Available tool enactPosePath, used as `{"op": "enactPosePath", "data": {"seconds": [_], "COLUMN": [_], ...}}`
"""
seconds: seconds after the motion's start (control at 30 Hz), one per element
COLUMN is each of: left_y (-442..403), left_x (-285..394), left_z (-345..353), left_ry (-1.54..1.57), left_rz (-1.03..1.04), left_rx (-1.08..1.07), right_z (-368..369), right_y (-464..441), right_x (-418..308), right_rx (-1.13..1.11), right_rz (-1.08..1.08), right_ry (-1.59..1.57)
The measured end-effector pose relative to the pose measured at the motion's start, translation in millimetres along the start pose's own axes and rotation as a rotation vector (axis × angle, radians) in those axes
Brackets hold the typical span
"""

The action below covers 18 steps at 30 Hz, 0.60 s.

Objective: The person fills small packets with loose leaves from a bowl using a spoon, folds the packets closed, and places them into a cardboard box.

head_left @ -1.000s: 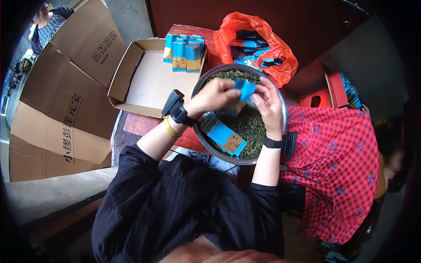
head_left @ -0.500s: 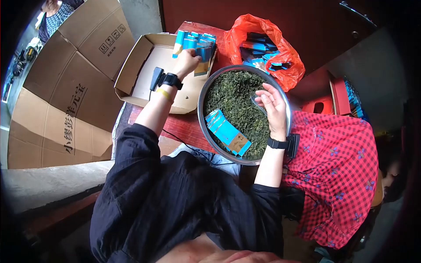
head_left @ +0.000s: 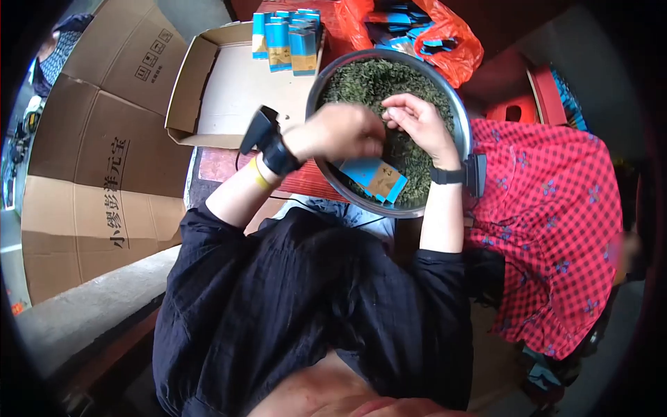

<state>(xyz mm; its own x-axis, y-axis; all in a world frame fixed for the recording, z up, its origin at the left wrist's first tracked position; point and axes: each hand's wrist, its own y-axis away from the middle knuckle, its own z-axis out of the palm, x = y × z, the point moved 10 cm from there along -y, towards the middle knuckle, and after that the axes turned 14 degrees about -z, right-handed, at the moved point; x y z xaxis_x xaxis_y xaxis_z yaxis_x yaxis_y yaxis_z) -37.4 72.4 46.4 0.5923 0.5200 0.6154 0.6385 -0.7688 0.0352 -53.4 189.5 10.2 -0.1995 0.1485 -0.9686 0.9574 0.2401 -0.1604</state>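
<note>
Head view, left hand: above the near left part of the basin, the left hand [head_left: 351, 132] is blurred with its fingers curled downward; whether it grasps anything cannot be told.
Head view, right hand: over the right part of the basin, the right hand [head_left: 422, 126] has bent fingers, thumb close to the forefinger; anything between them cannot be made out.
Basin: the round metal basin [head_left: 389, 211] holds dark green leaves [head_left: 361, 80]; at its near edge, blue-and-gold packets [head_left: 381, 182] lie overlapping on the leaves, partly hidden by the left hand.
Tray: the shallow cardboard tray [head_left: 236, 97] sits left of the basin, with a cluster of upright packets [head_left: 285, 45] in its far right corner.
Bag: the orange-red plastic bag [head_left: 462, 55], open around more blue packets, is just beyond the basin's far right edge.
Table: the red table [head_left: 319, 182] shows between tray and basin, toward its near edge.
Right side: a red checked cloth [head_left: 549, 215] spreads beside the basin; beyond it is a red box [head_left: 545, 94].
Wrists: a black device is strapped to each, with a yellow band [head_left: 260, 179] on the left.
Far left: a tall cardboard sheet [head_left: 97, 160] stands near another person [head_left: 59, 55].
</note>
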Motion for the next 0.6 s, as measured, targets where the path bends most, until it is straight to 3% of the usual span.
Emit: {"op": "enactPosePath", "data": {"seconds": [0.07, 0.13, 0.27, 0.43, 0.57, 0.6], "left_y": [14, 15, -2, -8, -7, -6], "left_x": [24, 28, 11, -4, -6, 2], "left_z": [46, 50, 25, 12, 12, 0], "left_ry": [-0.428, -0.441, 0.025, 0.058, 0.015, 0.008], "left_rz": [0.164, 0.18, 0.142, -0.015, -0.016, 0.082], "left_rx": [-0.007, -0.011, -0.037, -0.131, -0.137, 0.014], "right_z": [-3, -4, -7, 6, 17, 17], "right_y": [0, 1, 3, 4, 8, 9], "right_x": [0, -2, 1, -5, 0, -2], "right_rx": [0.01, 0.007, 0.015, -0.137, -0.225, -0.225], "right_rz": [-0.03, -0.044, -0.044, -0.053, -0.009, -0.008], "right_ry": [-0.018, -0.02, -0.019, -0.03, -0.024, -0.023]}}
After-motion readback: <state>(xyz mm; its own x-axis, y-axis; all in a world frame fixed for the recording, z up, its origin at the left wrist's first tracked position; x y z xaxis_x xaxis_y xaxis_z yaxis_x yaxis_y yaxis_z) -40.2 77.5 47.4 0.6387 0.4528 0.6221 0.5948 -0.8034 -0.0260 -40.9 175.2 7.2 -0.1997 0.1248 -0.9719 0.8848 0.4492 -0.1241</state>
